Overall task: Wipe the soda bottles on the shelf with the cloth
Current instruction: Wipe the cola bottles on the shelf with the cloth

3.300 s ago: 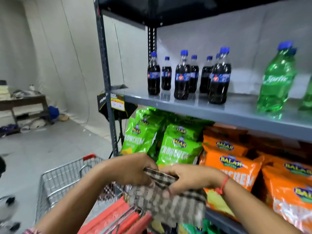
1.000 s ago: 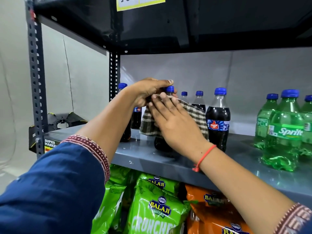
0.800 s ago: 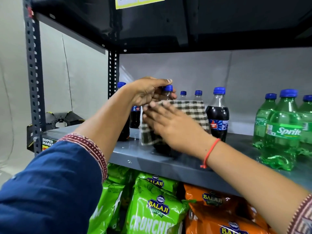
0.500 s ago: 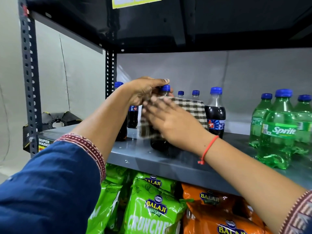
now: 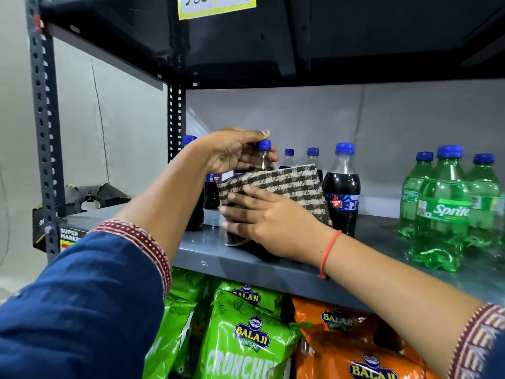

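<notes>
A dark cola bottle point(image 5: 263, 153) with a blue cap stands near the front of the grey shelf point(image 5: 246, 265). My left hand point(image 5: 232, 153) grips its neck just under the cap. A brown-and-cream checked cloth point(image 5: 281, 187) is wrapped round the bottle's body, and my right hand point(image 5: 267, 218) presses the cloth against the lower part. The body of this bottle is hidden behind the cloth and hand. Several more cola bottles point(image 5: 341, 187) stand beside and behind it.
Green Sprite bottles point(image 5: 442, 212) stand on the same shelf at the right. A dark shelf point(image 5: 300, 36) hangs close overhead. Green point(image 5: 246, 343) and orange point(image 5: 344, 348) snack bags fill the shelf below. A perforated steel post point(image 5: 42, 132) rises at the left.
My hands rose from the cart to the shelf with the cloth. Over the last second my right hand has slid the cloth down the bottle's body while my left hand kept hold of the neck.
</notes>
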